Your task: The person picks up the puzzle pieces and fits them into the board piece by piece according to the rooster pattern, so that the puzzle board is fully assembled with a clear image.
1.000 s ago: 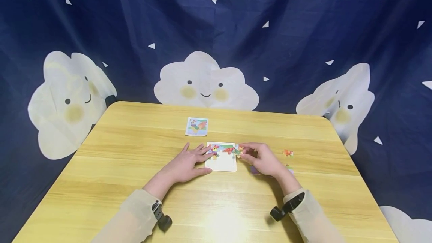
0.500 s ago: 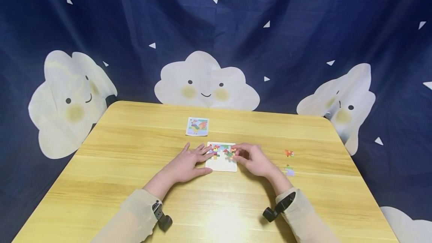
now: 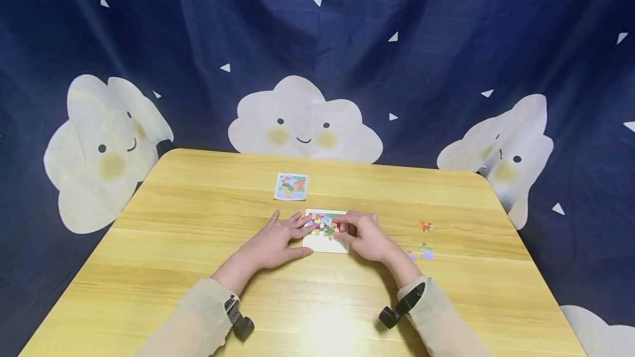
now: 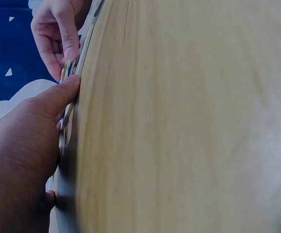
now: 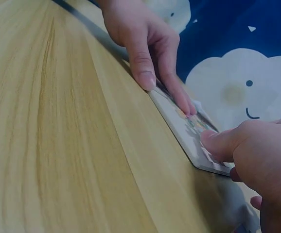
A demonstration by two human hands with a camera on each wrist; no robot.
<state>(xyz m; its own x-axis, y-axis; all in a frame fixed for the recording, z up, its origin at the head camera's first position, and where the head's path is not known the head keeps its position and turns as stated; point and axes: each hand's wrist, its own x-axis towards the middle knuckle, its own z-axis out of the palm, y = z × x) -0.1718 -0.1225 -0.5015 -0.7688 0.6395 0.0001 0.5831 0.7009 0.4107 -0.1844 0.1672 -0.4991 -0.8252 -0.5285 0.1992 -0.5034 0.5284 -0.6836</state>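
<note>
With the flat left hand (image 3: 272, 245) bracing the white rectangular puzzle tray (image 3: 322, 244), the right hand (image 3: 365, 238) pinches a small colourful jigsaw piece (image 3: 329, 230); uneven pressure may misseat it or shift the tray

The desk (image 3: 198, 269) has a light wood-grain top with rounded corners. A small picture card (image 3: 290, 186) lies flat toward its far edge. Behind the desk hangs a dark blue backdrop (image 3: 446, 26) printed with smiling white clouds (image 3: 303, 123) and small white triangles.
</note>
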